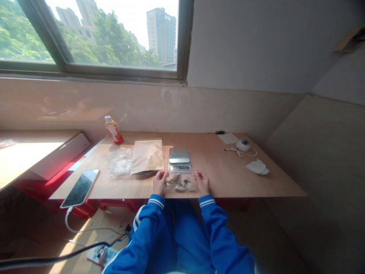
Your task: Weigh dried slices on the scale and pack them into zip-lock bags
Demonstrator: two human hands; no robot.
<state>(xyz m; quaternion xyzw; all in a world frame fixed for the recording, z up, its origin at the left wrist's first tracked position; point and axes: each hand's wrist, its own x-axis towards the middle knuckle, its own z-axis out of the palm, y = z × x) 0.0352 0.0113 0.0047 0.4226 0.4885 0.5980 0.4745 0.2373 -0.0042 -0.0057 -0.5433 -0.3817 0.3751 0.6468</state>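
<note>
Pinching the small clear plastic zip bag [181, 182] of pale, lumpy pieces by its two ends, we hold it at the near edge of the light wooden table [216, 171], right in front of us. Our left hand [159, 182] closes thumb and fingers on the bag's nine o'clock end, and our right hand [203, 183] does the same at three o'clock, so both hands are gripping the bag, seemingly near its upper edge. At twelve o'clock from the bag, just beside it, sits the small silver kitchen scale [179, 157]. At ten o'clock lies the flat brown paper pouch [147, 156], with the crumpled clear plastic wrap [119, 163] past it. The black smartphone [80, 188] lies well apart at nine o'clock. We judge the bag light and limp, its film slick, so the contents would shift and sag. The stiffer seal strip along the top looks the surest place to take hold, one grip at each end. What the pieces are, we cannot tell.
</note>
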